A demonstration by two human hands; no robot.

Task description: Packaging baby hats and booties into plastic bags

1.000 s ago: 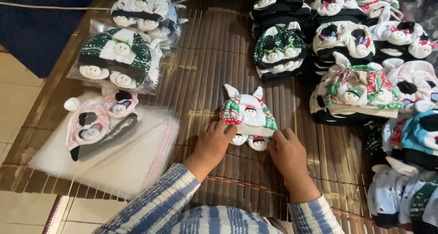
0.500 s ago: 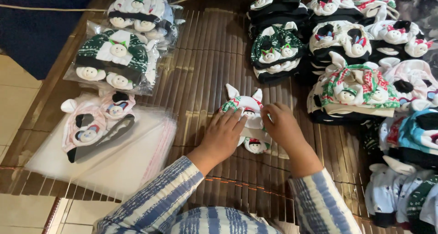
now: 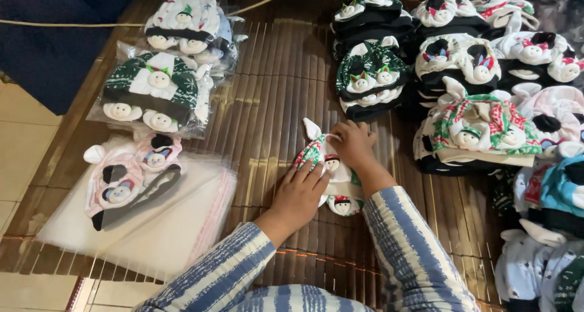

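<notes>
right hand (image 3: 353, 143) moved up, hat (image 3: 328, 166) half-hidden

One second ago both hands rested at the near edge of the small red, green and white snowman hat (image 3: 328, 166) on the bamboo mat (image 3: 267, 105), palms below it, leaving its two white ears and front face open to view. Since then the left hand (image 3: 298, 196) has slid forward and now lies flat over the hat's lower left part. The right hand (image 3: 353, 145) has moved up toward the mat's far edge and now rests on the hat's upper right, covering one ear. The hat itself now looks narrower and bunched between the hands, with only one ear showing.
</notes>
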